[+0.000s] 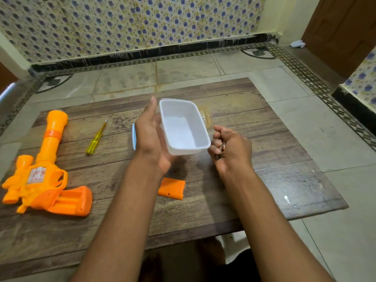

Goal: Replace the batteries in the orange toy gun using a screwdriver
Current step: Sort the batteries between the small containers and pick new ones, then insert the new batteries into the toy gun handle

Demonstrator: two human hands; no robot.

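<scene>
One orange toy gun (40, 176) lies flat at the near left of the wooden board (264, 180), barrel pointing far, its grip toward you with the battery bay uncovered and showing bare slots. One orange battery cover (172, 188) lies apart from it, near the middle of the board, just beside your left forearm. One screwdriver (96, 137) with a clear yellow handle rests to the right of the barrel, tip pointing far, touching neither gun nor hand.

Your left hand (151, 137) holds one white rectangular container (184, 126) above the board, palm against its left wall and fingers extended along it; the container is tilted with its open mouth toward you, and its inside appears bare. Your right hand (230, 148), just right of the container, is curled into a loose fist around small dark cylindrical items (219, 152), probably batteries; their count cannot be told, since the fingers hide most of them.

One blue-rimmed lid (133, 136) shows edge-on behind your left hand. One clear amber-tinted object (206, 118) sits just beyond the container's far right; its kind cannot be told. The board rests on a tiled floor (315, 129).
</scene>
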